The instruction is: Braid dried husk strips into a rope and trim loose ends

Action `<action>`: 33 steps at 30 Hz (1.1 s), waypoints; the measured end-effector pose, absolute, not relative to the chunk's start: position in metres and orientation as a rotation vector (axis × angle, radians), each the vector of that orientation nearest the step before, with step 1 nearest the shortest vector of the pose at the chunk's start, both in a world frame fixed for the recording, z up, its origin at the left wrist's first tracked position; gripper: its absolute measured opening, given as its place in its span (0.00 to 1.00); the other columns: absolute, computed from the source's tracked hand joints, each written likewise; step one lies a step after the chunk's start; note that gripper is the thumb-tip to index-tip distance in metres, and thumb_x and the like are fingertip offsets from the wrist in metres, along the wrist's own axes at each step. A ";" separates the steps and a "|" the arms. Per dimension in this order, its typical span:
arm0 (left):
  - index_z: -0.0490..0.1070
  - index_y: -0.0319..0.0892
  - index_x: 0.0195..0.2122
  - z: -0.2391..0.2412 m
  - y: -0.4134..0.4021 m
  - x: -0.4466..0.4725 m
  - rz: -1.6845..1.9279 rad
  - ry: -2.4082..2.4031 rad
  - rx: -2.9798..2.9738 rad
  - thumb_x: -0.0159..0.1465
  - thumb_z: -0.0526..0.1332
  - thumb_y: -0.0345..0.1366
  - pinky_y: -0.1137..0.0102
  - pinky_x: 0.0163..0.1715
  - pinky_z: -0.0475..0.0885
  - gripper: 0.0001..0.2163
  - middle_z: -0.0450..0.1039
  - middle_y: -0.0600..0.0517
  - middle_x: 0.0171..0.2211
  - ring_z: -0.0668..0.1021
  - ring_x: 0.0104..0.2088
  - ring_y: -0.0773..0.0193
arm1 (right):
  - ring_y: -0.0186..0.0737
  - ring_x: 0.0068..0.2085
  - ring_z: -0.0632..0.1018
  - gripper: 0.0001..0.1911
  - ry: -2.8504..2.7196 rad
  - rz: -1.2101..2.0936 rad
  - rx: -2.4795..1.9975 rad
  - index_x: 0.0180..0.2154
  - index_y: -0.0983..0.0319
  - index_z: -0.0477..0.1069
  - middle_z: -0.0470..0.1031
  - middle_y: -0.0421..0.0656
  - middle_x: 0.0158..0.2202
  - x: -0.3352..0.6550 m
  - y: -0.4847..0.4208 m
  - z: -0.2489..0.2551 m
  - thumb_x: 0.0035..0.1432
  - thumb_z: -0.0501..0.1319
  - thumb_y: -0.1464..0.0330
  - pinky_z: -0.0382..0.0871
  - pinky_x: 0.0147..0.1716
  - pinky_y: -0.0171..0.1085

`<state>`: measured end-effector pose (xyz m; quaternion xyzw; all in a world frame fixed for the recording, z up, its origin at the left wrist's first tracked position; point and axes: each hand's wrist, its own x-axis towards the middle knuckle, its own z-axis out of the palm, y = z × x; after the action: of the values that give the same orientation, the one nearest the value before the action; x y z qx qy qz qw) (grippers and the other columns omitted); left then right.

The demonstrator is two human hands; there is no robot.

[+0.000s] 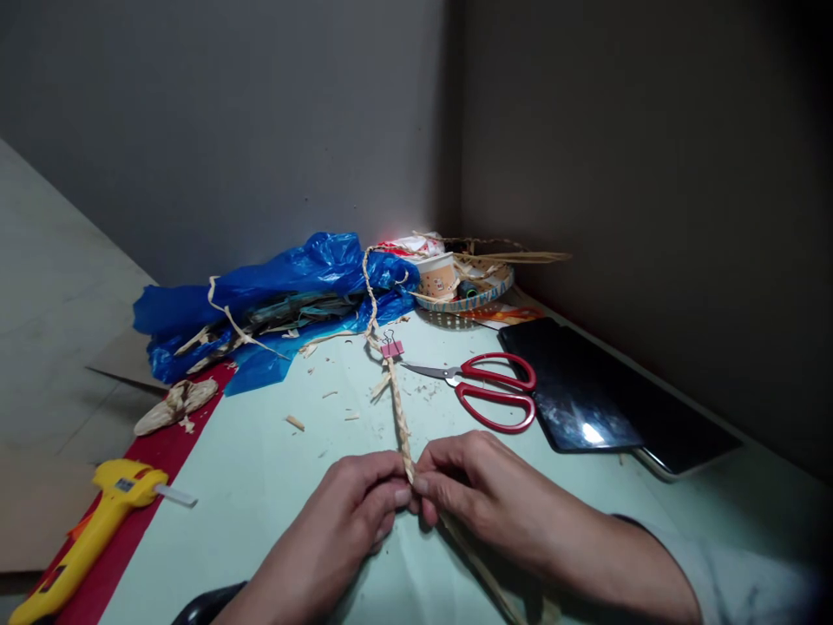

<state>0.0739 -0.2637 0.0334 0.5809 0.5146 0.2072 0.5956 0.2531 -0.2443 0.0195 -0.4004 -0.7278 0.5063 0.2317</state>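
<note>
A pale straw-like braid (399, 412) runs from a pink binder clip (391, 348) down to my hands. Its near end is pinched from the left by the thumb and fingers of my left hand (357, 503). My right hand (465, 482) closes on the same spot from the right, fingertips almost meeting the left ones. Loose strands (478, 569) trail from under my right hand toward the near edge. Beyond the clip, the finished braid curves up over a blue plastic bag. Red-handled scissors (498, 391) lie just right of the braid, blades pointing left.
A yellow glue gun (108, 521) lies at left, near a bundle of dry husk (175, 406). The blue plastic bag (305, 269) holds fibre at the back. Behind the scissors are a woven basket (491, 291) with a paper cup (437, 278), and dark tablets (573, 391). Scraps dot the table.
</note>
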 end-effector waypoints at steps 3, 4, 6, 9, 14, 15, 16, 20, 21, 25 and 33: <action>0.68 0.42 0.26 0.035 -0.268 0.075 0.472 1.318 1.604 0.67 0.50 0.36 0.71 0.31 0.60 0.14 0.68 0.54 0.26 0.67 0.29 0.65 | 0.34 0.29 0.72 0.16 -2.140 1.276 -1.112 0.28 0.63 0.72 0.75 0.40 0.27 0.257 -0.245 0.023 0.66 0.52 0.67 0.60 0.29 0.31; 0.65 0.43 0.24 0.034 -0.269 0.076 0.481 1.364 1.628 0.67 0.50 0.38 0.71 0.32 0.61 0.15 0.67 0.55 0.25 0.68 0.29 0.64 | 0.34 0.29 0.71 0.15 -2.182 1.220 -1.130 0.28 0.62 0.72 0.74 0.40 0.27 0.257 -0.246 0.025 0.66 0.52 0.67 0.60 0.30 0.32; 0.60 0.44 0.23 0.031 -0.273 0.079 0.518 1.440 1.588 0.67 0.50 0.42 0.70 0.29 0.60 0.16 0.61 0.57 0.21 0.66 0.26 0.64 | 0.35 0.29 0.71 0.15 -2.258 1.109 -1.164 0.28 0.61 0.69 0.73 0.39 0.26 0.258 -0.249 0.028 0.66 0.52 0.67 0.58 0.30 0.33; 0.61 0.44 0.24 0.024 -0.275 0.082 0.571 1.472 1.545 0.66 0.51 0.45 0.71 0.27 0.59 0.15 0.59 0.57 0.22 0.63 0.26 0.64 | 0.36 0.31 0.71 0.13 -2.324 0.987 -1.208 0.30 0.61 0.68 0.72 0.40 0.28 0.257 -0.254 0.032 0.67 0.50 0.68 0.56 0.29 0.34; 0.59 0.44 0.23 0.017 -0.275 0.084 0.543 1.601 1.651 0.65 0.50 0.44 0.70 0.25 0.56 0.15 0.57 0.57 0.21 0.62 0.25 0.64 | 0.36 0.26 0.66 0.11 -2.461 0.771 -1.254 0.28 0.60 0.64 0.69 0.39 0.25 0.259 -0.260 0.032 0.64 0.51 0.71 0.51 0.26 0.36; 0.58 0.44 0.22 0.017 -0.276 0.084 0.543 1.618 1.645 0.65 0.50 0.43 0.70 0.24 0.56 0.15 0.56 0.57 0.21 0.61 0.25 0.64 | 0.36 0.26 0.65 0.10 -2.486 0.715 -1.256 0.28 0.59 0.64 0.69 0.39 0.26 0.259 -0.260 0.031 0.63 0.51 0.72 0.52 0.26 0.36; 0.58 0.44 0.22 0.017 -0.276 0.085 0.550 1.628 1.630 0.64 0.50 0.43 0.71 0.24 0.56 0.15 0.56 0.57 0.21 0.61 0.25 0.64 | 0.37 0.27 0.65 0.09 -2.507 0.662 -1.253 0.29 0.59 0.64 0.69 0.40 0.27 0.259 -0.261 0.031 0.62 0.52 0.73 0.52 0.27 0.36; 0.62 0.43 0.20 0.023 -0.278 0.090 0.613 1.631 1.511 0.61 0.53 0.41 0.71 0.26 0.58 0.14 0.60 0.56 0.20 0.63 0.26 0.64 | 0.40 0.29 0.69 0.07 -2.586 0.511 -1.187 0.33 0.60 0.68 0.72 0.41 0.30 0.257 -0.266 0.028 0.59 0.54 0.75 0.54 0.30 0.38; 0.63 0.42 0.20 0.025 -0.278 0.092 0.631 1.610 1.472 0.61 0.54 0.41 0.71 0.26 0.58 0.14 0.61 0.56 0.20 0.63 0.26 0.64 | 0.40 0.29 0.69 0.07 -2.606 0.463 -1.155 0.34 0.60 0.68 0.73 0.41 0.30 0.256 -0.268 0.027 0.58 0.55 0.76 0.54 0.29 0.38; 0.67 0.41 0.20 0.023 -0.278 0.092 0.712 1.467 1.292 0.59 0.58 0.40 0.72 0.27 0.60 0.13 0.62 0.55 0.22 0.63 0.27 0.64 | 0.41 0.26 0.70 0.11 -2.595 0.123 -1.048 0.36 0.61 0.70 0.73 0.41 0.28 0.250 -0.275 0.022 0.49 0.60 0.79 0.54 0.24 0.38; 0.69 0.40 0.22 0.016 -0.278 0.086 0.773 1.280 1.042 0.59 0.61 0.44 0.73 0.18 0.47 0.14 0.50 0.61 0.17 0.52 0.20 0.71 | 0.42 0.25 0.71 0.11 -2.583 -0.418 -0.633 0.32 0.66 0.71 0.72 0.43 0.25 0.246 -0.275 0.010 0.54 0.52 0.81 0.57 0.21 0.40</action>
<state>0.0862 -0.2777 0.0160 0.4517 0.5549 0.3352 0.6130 0.2465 -0.2747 0.0099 -0.2291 -0.9353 -0.1515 0.2231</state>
